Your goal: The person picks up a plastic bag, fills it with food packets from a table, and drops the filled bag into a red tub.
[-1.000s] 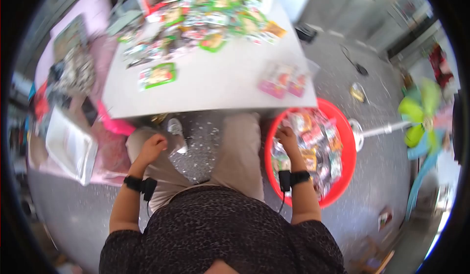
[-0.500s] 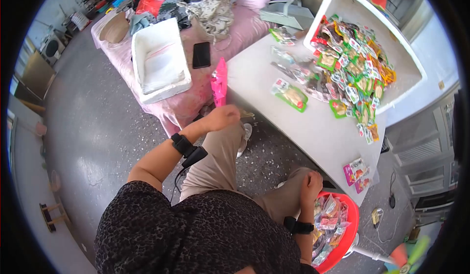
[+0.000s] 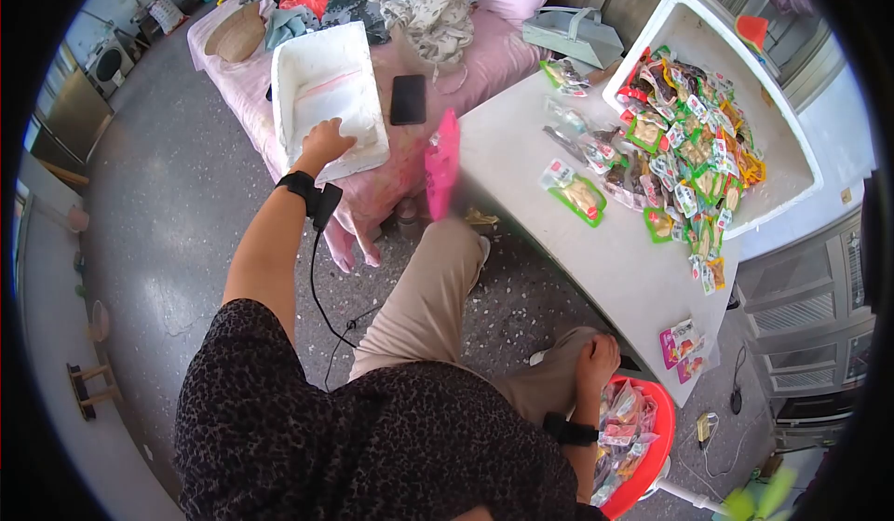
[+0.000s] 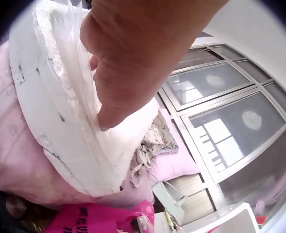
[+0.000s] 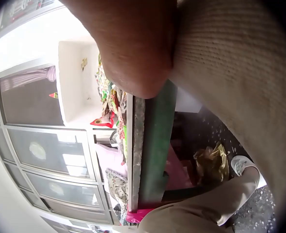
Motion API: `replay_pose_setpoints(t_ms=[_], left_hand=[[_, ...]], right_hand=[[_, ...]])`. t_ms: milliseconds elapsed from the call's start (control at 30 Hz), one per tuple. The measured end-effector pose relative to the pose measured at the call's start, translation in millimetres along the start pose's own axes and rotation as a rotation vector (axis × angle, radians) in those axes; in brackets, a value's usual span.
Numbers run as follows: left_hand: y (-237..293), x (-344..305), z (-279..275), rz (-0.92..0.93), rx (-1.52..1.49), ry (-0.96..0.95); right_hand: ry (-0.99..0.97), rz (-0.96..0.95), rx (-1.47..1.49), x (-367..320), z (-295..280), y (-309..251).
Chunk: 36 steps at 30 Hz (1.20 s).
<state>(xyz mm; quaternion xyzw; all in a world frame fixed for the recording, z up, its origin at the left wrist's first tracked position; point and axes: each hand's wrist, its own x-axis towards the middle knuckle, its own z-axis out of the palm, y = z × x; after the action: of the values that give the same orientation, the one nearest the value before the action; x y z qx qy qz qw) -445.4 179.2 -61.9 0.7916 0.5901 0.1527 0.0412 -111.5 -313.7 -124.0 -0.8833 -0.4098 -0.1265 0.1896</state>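
Note:
My left hand (image 3: 324, 144) reaches over the near side of a white foam box (image 3: 321, 60) on the bed. In the left wrist view the hand (image 4: 133, 58) is bent over the inside of the box wall (image 4: 50, 116), against thin clear plastic (image 4: 74, 53); its fingertips are mostly hidden, so a grip cannot be made out. My right hand (image 3: 598, 363) rests on the right knee beside the table edge, fingers loosely curled. In the right wrist view the hand (image 5: 138, 53) lies against the trouser leg.
On the table (image 3: 521, 214) stands a tilted white bin (image 3: 792, 162) with several colourful packets spilling out. A single green packet (image 3: 577, 195) lies nearer. A red basin (image 3: 663, 428) of packets sits by the right knee. A phone (image 3: 408, 100) and pink bag (image 3: 442, 162) are beside the foam box.
My left hand has moved from above the left knee up and left to the foam box. The head view has turned toward the bed. My right hand has moved from over the basin to the knee.

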Motion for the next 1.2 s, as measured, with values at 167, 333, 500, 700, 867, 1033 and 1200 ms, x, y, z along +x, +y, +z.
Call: replay_pose_setpoints(t_ms=[167,333,500,700,867,1033,1200], left_hand=[[-11,7,9,-0.011,0.061,-0.246],[-12,5,14,0.002,0.047,-0.119],[-15,3,10,-0.012,0.005,0.040],[4,-3,-33,0.025,-0.122,0.352],[46,-23,-69,0.177,-0.293,0.393],[109,-77,-78,0.456,-0.715,0.284],[176,-151,-73,0.844,-0.842,0.021]], right_hand=[[-0.020,-0.009,0.003,1,0,-1],[-0.027,0.003,-0.019,1,0,-1],[-0.007,0.011,-0.025,0,1,0],[-0.017,-0.010,0.015,1,-4,-3],[0.041,-0.008,0.003,0,-2,-3],[-0.009,0.062,0.199,5,-19,-15],[-0.244,0.373,1.056,13,-8,-38]])
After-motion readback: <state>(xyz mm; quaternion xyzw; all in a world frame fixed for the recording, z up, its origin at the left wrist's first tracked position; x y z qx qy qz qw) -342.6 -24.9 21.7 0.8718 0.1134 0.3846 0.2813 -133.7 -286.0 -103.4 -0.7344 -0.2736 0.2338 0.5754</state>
